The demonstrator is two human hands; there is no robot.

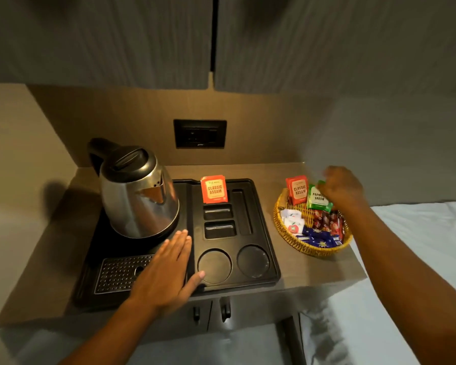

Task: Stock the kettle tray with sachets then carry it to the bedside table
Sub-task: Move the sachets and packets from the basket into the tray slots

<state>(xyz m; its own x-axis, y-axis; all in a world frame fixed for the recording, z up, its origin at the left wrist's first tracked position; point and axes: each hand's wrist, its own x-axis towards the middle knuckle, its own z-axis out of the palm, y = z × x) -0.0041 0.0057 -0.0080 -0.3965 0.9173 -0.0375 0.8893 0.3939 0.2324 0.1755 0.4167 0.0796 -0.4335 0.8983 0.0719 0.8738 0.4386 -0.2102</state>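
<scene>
Wood-grain tabletop (pixel 295 275) in alcove, white bed (pixel 419 233) at right edge; left hand (pixel 166 272) released, flat on tray (pixel 263 233); right hand (pixel 340 188) grasping green sachet (pixel 317 200) over basket (pixel 313 250) in right rear corner

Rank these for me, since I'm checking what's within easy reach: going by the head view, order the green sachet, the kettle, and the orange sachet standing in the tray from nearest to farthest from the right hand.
1. Green sachet: in the basket, right at the right hand.
2. Orange sachet in the tray: upright in the tray's back slot, left of the basket.
3. Kettle: far left of the tray.
</scene>
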